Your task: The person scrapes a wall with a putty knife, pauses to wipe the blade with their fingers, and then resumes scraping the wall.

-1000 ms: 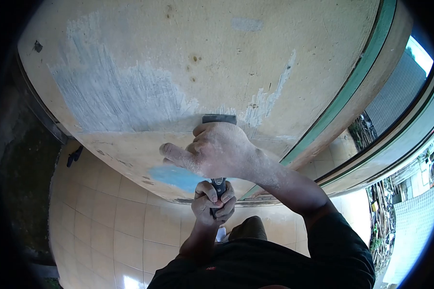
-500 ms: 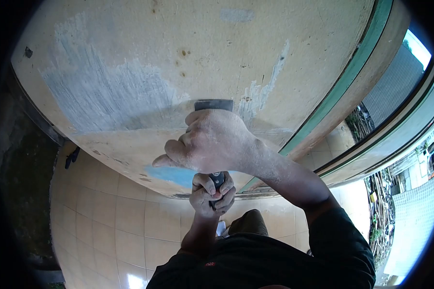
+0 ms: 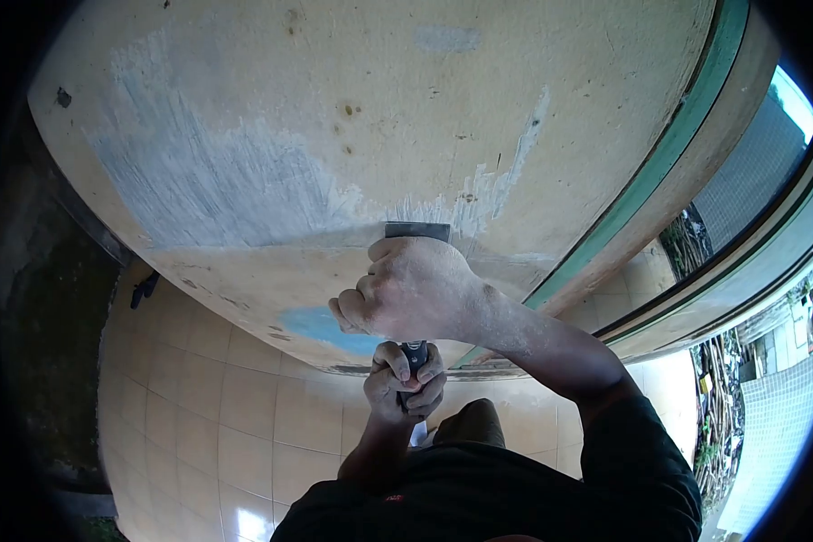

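Observation:
A metal scraper [image 3: 416, 231] lies with its blade flat against a cream-painted wall [image 3: 406, 108]. My right hand [image 3: 415, 289] presses down on the tool just behind the blade, fingers curled. Below it my left hand [image 3: 408, 379] is wrapped around the scraper's dark handle [image 3: 414, 354]. Left of the blade the paint is scraped away to a grey-white patch [image 3: 208, 181]. A small blue patch [image 3: 321, 323] shows low on the wall by my right hand's knuckles.
Beige floor tiles [image 3: 208, 406] run under the wall. A green and dark frame strip [image 3: 668, 154] borders the wall on the right, with an outdoor yard [image 3: 768, 406] beyond. A dark object [image 3: 143, 289] lies on the floor at the left.
The scraper blade rose up the wall half a second ago, then dropped back down and slightly right. Both hands followed it, and my right hand's fingers curled in.

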A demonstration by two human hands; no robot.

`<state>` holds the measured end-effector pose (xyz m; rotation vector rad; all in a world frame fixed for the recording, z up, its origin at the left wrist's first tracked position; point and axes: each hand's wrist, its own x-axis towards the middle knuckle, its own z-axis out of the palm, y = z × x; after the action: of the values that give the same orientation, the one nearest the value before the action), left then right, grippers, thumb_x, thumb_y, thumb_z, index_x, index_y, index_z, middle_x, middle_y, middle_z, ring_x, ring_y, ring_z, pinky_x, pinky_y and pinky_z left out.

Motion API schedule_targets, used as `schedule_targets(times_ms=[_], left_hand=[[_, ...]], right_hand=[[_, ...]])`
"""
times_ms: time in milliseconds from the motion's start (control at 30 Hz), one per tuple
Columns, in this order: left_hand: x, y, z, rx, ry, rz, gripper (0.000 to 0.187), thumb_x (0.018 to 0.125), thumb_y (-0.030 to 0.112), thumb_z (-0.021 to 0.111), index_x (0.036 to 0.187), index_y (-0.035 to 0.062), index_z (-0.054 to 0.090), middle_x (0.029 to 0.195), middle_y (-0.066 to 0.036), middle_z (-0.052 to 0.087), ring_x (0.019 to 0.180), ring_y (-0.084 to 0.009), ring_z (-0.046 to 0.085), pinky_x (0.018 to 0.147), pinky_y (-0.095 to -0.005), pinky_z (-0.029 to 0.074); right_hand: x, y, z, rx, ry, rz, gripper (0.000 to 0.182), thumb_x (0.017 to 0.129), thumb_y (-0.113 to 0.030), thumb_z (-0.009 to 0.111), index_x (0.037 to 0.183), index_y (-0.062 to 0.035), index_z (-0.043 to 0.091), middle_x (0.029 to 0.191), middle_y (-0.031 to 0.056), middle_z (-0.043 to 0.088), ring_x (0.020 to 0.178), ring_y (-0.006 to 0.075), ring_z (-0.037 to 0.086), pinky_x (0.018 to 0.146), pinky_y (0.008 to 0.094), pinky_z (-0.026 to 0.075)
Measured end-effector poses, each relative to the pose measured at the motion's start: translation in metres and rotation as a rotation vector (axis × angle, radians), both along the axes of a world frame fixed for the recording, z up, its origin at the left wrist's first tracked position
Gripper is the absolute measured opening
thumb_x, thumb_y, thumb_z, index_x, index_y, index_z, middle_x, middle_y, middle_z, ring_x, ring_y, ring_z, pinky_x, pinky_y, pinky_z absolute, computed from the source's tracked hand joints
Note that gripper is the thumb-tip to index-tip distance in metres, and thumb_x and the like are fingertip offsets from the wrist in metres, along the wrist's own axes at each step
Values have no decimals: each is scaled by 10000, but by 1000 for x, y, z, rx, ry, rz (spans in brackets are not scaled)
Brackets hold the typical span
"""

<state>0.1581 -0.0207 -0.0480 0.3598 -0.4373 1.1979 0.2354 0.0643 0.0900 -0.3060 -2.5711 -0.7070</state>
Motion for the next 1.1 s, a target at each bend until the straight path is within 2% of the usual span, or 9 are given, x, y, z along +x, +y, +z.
schedule_targets(times_ms=[67,233,300,400,500,633,700,900,1100], left_hand=[[-1,4,4,-10,43,45,102,807,-64,524,826,35,534,817,-171,463,430,-85,377,301,-179,280],[3,8,10,29,21,61,106,813,-65,513,830,39,526,831,-176,460,433,-89,371,299,-177,276],[2,-8,4,-2,27,61,103,817,-64,510,834,37,525,834,-177,459,433,-89,369,301,-177,279],[2,-10,9,-31,44,72,102,820,-69,498,838,30,519,836,-178,459,436,-89,367,303,-181,285],[-2,-2,27,27,105,112,90,821,-60,507,818,30,506,829,-172,455,430,-86,365,300,-182,296],[1,-16,22,-28,137,131,88,805,-58,512,811,31,507,820,-166,455,418,-85,354,289,-186,297],[2,-18,18,-27,149,130,97,796,-63,509,814,32,509,817,-166,457,418,-85,355,291,-185,298],[-2,-7,20,-46,145,119,130,784,-77,489,830,42,512,820,-168,460,432,-79,365,306,-180,303],[0,-26,18,-37,118,113,110,808,-72,462,832,31,491,827,-169,438,439,-88,369,304,-185,308]], right_hand=[[-1,3,5,1,-123,-44,267,765,-215,627,594,-142,435,385,-45,370,393,75,443,471,266,409],[-1,0,12,41,-70,-56,287,794,-229,623,589,-140,443,383,-46,387,395,86,449,470,256,411],[0,-2,-1,-40,64,48,304,801,-250,626,584,-135,448,387,-46,398,395,89,443,457,256,408],[0,-1,2,-9,3,-36,311,818,-256,624,582,-132,465,388,-42,408,389,88,437,437,262,393],[-3,3,19,34,78,24,317,826,-255,620,575,-133,470,386,-39,412,378,88,424,424,270,377],[3,-5,8,-18,42,-14,265,820,-250,621,612,-135,504,387,-37,405,379,85,430,425,270,376],[5,-4,-4,-59,107,63,244,819,-243,618,629,-129,514,385,-33,391,380,87,435,428,266,382],[0,1,8,35,44,-7,361,841,-248,616,548,-134,439,376,-18,373,367,102,428,426,269,380],[-1,-8,-1,-81,96,47,366,850,-237,607,543,-131,439,378,-24,380,381,108,444,430,266,383]])
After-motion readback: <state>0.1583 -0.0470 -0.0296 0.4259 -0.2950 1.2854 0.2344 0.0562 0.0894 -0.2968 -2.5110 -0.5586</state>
